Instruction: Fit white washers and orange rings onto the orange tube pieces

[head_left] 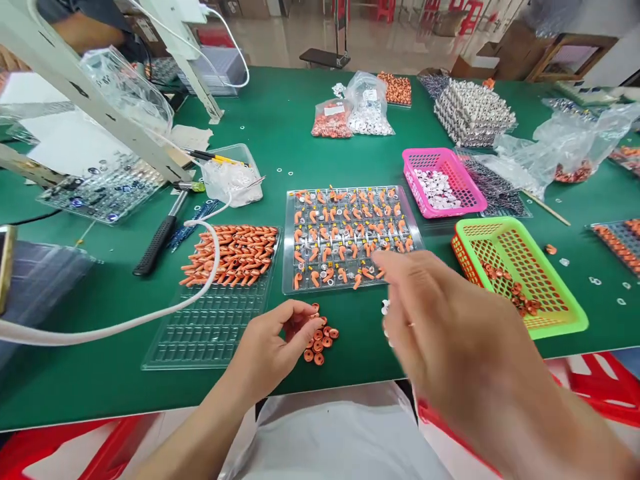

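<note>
My left hand point(273, 343) is low over a small pile of round copper-orange caps point(319, 343) near the front edge of the table. Its thumb and index finger close together at the pile; what is between them, if anything, I cannot make out. Smeared by motion, my right hand point(440, 327) hangs over the near right corner of a clear compartment tray point(289, 247). Small orange curved parts point(341, 252) lie in rows in that tray. Partly hidden by the right hand are a few white pieces point(385, 307) on the table.
To the right stand a lime-green basket point(560, 297) with orange caps and a pink basket point(467, 175) with white pieces. Copper-orange parts point(235, 257) fill the back of a left tray point(200, 340). A hammer point(160, 240), a white cable point(215, 260) and a metal frame point(100, 93) stand left.
</note>
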`<state>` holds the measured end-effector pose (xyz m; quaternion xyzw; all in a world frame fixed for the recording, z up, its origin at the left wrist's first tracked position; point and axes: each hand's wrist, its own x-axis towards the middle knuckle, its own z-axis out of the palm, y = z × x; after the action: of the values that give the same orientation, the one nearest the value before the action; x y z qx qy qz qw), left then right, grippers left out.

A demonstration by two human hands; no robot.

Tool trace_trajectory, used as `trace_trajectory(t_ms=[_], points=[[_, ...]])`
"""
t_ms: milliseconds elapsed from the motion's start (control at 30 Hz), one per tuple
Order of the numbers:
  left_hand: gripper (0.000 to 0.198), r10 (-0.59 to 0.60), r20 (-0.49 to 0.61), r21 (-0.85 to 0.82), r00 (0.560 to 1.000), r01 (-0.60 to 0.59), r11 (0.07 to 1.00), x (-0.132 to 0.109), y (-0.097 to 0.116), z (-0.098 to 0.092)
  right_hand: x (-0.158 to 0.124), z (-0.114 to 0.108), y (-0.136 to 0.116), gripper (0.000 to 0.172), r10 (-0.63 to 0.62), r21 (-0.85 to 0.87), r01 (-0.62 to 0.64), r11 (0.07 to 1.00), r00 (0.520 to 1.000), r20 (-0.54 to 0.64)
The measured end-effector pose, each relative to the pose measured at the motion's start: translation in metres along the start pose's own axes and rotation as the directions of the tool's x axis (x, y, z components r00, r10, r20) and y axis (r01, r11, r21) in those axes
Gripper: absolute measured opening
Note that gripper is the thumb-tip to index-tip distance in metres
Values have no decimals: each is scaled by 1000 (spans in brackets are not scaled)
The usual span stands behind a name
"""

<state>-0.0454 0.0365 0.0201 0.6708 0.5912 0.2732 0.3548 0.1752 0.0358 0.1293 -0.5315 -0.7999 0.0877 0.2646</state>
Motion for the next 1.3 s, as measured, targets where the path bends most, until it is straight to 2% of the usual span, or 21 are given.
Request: trace_trajectory(t_ms=[67, 133, 233, 300, 400, 567, 633, 700, 767, 833, 900, 967, 1033, 1167, 1300], points=[[18, -6, 40, -34, 999, 8, 999, -1, -3, 1, -12, 18, 31, 26, 57, -90, -49, 995, 995, 82], [19, -35, 83, -59, 996, 40, 997, -2, -7, 2, -23, 45, 54, 21, 115, -44, -111, 993, 988, 104], [19, -59, 138, -94, 989, 73, 993, -2, -9, 6, -30, 85, 67, 25, 163, -74, -149, 986, 958, 237], [18, -45, 161, -105, 986, 63, 992, -2, -7, 8, -26, 102, 66, 31, 125, -184, -74, 980, 950, 285], [15, -17, 187, -117, 982, 39, 992, -1, -5, 9, -12, 111, 64, 34, 62, -329, 57, 943, 938, 341], [14, -5, 192, -158, 981, 36, 987, -2, -8, 8, 5, 115, 74, 17, 1, -404, 173, 898, 918, 397], [15, -11, 202, -183, 979, 48, 982, -3, -10, 8, 5, 117, 78, 18, -32, -395, 184, 900, 932, 362], [16, -21, 210, -209, 977, 66, 976, -3, -12, 8, 2, 115, 78, 19, -72, -362, 172, 916, 959, 274], [18, -39, 205, -242, 978, 89, 966, -3, -13, 9, -4, 109, 73, 18, -121, -289, 164, 943, 979, 163], [24, -64, 205, -329, 977, 130, 935, -1, -13, 11, -13, 101, 65, 17, -183, -174, 197, 965, 979, 94], [31, -90, 252, -487, 963, 207, 849, 1, -11, 15, -24, 94, 56, 20, -246, -74, 252, 965, 966, 86], [34, -108, 333, -624, 937, 305, 720, 4, -8, 19, -35, 92, 48, 26, -316, -37, 319, 947, 946, 73], [33, -127, 394, -685, 910, 383, 619, 6, -5, 22, -46, 94, 44, 30, -360, -30, 363, 931, 930, 74], [25, -178, 431, -711, 884, 455, 536, 9, -1, 26, -61, 106, 43, 37, -347, 2, 347, 938, 937, 34], [23, -217, 449, -690, 867, 491, 533, 8, -1, 30, -70, 116, 44, 47, -305, 100, 310, 945, 950, -60]])
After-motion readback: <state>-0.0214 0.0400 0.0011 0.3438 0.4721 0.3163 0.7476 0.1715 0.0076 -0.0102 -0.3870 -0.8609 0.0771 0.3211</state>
